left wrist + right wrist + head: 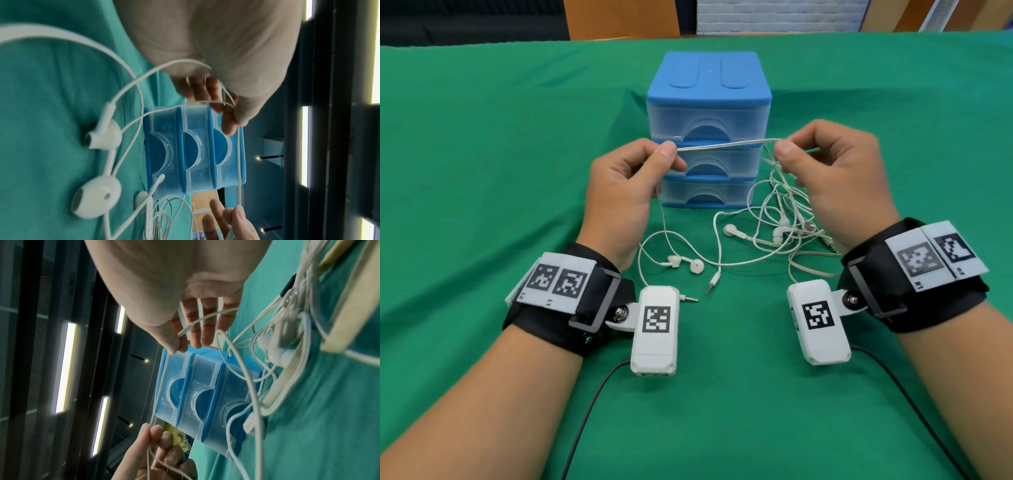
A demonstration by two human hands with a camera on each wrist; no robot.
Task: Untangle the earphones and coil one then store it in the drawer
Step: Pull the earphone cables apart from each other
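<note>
Earphones (777,219) lie as a white tangle on the green cloth (482,137), in front of the drawers (709,130) and a little to my right. From the pile one cord (726,145) rises, and I hold it stretched level between my hands, across the drawer fronts. My left hand (626,192) pinches it between thumb and forefinger, the other fingers curled under. My right hand (835,178) pinches the other end the same way, just above the tangle.

From my left hand the cord drops to the cloth and loops round to two buds (685,263) lying near my left wrist. A jack (714,282) lies beside them, and a second jack (688,298) pokes out from behind the white camera box (655,329) on that wrist, its cord hidden.

How many sets are in the pile I cannot tell: the strands cross too often, and my right hand covers their far side. A bud (731,230) lies at the left edge of the heap, more in the middle, and a yellowed flat cord (811,269) runs under my right wrist.

All three drawers look pushed in. Their fronts are frosted, so what they hold is unclear. The left wrist view is blurred near the palm (226,40); the right wrist view shows the cord leaving my thumb (170,339)
</note>
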